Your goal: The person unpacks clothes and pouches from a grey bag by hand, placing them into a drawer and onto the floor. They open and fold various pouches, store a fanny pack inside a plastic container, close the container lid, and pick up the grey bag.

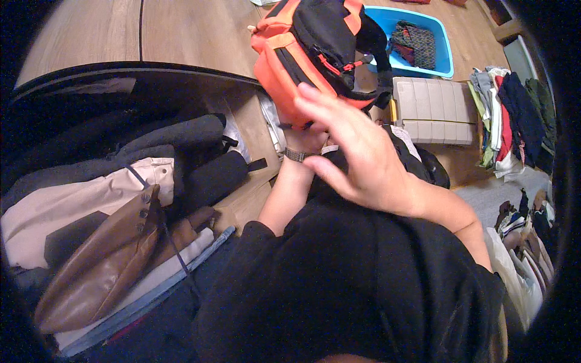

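Note:
An orange and black fabric bag [290, 68] with zips and a black strap is raised in front of me at the top centre. My left hand [308, 139], with a dark metal watch band [295, 155] at its wrist, is at the bag's lower end and holds it; the bag and my other hand hide most of its fingers. My right hand [367, 159] reaches across from the right, palm down, thumb spread from the fingers. Its fingertips overlap the bag's orange side; whether they touch it I cannot tell. It grips nothing.
Left, dark clothes, beige trousers [91, 195] and a brown leather-like garment [104, 267] lie in an open wardrobe compartment. Beyond the bag stands a blue plastic bin [447, 45] with patterned fabric. Right are a beige ribbed box [433, 106], folded clothes [519, 113] and a whitish plastic bag [513, 281].

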The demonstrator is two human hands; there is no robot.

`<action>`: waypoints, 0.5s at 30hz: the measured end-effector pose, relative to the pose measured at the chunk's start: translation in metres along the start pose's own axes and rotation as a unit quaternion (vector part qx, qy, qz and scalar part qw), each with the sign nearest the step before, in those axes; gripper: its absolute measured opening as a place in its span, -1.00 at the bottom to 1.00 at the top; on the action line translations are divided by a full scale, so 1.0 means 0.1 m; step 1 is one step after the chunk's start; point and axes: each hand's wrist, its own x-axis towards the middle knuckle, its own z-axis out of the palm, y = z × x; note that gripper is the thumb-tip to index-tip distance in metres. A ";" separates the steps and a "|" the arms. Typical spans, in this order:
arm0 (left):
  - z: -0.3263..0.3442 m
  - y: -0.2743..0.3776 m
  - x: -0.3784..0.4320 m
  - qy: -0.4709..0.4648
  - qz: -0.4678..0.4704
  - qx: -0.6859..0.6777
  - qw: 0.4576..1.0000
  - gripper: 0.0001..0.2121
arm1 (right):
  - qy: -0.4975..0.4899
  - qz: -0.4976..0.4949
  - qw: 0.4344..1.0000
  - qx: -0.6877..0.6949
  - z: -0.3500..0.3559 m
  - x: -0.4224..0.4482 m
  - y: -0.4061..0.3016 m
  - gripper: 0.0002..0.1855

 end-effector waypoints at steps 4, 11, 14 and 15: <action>0.04 -0.04 -0.06 -0.018 -0.007 0.004 1.000 -0.36 | -0.077 0.018 0.988 0.131 0.03 -0.07 -0.05 -0.35; 0.17 -0.17 -0.13 -0.003 -0.018 0.016 1.000 -0.30 | -0.085 -0.035 0.986 0.140 0.27 -0.18 -0.08 -0.47; 0.08 -0.17 -0.11 -0.030 -0.071 -0.054 0.996 -0.28 | -0.009 -0.089 0.994 0.065 0.07 -0.13 -0.03 -0.61; 0.06 -0.08 -0.12 -0.040 -0.083 -0.081 0.992 -0.27 | 0.013 -0.108 0.994 0.014 -0.03 -0.13 -0.01 -0.64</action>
